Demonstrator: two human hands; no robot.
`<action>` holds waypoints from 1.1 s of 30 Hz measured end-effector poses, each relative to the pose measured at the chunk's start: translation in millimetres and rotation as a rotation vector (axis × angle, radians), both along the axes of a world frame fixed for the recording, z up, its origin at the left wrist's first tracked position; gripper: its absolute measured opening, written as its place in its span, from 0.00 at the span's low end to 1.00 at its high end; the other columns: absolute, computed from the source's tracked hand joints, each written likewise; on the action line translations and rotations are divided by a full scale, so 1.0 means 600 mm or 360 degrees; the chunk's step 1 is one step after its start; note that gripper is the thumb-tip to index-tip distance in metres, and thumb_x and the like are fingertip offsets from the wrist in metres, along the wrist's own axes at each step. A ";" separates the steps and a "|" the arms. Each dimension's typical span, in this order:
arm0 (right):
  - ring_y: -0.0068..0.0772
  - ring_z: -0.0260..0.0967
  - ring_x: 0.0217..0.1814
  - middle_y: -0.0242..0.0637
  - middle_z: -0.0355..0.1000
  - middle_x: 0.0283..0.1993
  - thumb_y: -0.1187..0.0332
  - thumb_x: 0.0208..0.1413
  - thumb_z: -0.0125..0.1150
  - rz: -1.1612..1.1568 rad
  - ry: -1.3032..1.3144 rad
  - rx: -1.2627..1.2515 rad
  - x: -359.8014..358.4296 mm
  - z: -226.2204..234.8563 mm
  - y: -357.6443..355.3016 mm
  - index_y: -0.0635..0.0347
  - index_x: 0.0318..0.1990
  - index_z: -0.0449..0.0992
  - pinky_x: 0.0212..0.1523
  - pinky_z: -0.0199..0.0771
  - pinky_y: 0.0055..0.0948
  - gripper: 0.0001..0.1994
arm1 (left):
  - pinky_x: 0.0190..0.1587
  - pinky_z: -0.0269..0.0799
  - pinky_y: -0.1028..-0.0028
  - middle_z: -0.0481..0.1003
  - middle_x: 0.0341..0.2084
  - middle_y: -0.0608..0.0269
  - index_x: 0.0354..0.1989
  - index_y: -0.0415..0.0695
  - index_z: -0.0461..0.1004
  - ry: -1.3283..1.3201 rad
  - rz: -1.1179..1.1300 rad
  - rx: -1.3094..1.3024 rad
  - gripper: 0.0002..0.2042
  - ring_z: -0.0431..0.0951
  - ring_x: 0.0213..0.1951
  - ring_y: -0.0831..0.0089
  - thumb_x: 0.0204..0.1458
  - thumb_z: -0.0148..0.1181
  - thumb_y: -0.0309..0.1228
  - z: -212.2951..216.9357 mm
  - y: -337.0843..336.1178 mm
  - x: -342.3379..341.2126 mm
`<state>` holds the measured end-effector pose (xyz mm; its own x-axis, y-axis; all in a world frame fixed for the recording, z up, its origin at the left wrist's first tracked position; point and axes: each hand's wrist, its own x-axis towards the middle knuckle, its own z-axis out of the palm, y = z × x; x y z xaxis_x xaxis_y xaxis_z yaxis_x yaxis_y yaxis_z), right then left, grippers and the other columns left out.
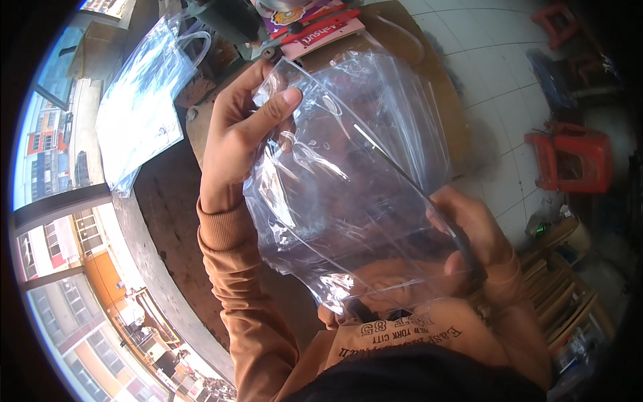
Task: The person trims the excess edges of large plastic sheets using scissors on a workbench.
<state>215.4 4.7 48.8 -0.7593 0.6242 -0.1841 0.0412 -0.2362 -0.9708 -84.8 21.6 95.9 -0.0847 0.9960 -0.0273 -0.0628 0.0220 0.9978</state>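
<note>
A clear plastic bag [335,174] is stretched at a slant between my two hands, creased and shiny. Its long straight edge runs from upper left to lower right. My left hand [241,141] pinches the upper left corner, thumb on top. On the right, my right hand [479,228] grips the lower end of that edge; the plastic partly covers its fingers. My brown sleeve and shirt show through the film. Close beyond my left hand is a dark machine part [231,27] with a metal fitting, only partly visible.
Another clear plastic bag [144,107] with a loop handle lies at the left by the window. A red-handled tool [315,28] rests on a pink printed box [325,41] at the back. Red plastic stools [573,161] stand on the tiled floor at right, near a wooden slatted rack [549,288].
</note>
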 end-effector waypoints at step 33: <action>0.11 0.51 0.28 0.22 0.58 0.26 0.54 0.25 0.77 -0.0011 0.0092 -0.0393 -0.009 0.012 0.004 0.65 0.41 0.66 0.26 0.51 0.13 0.36 | 0.19 0.63 0.85 0.67 0.19 0.70 0.29 0.40 0.68 0.0010 0.0084 0.0021 0.06 0.66 0.17 0.86 0.50 0.58 0.27 0.006 -0.001 -0.002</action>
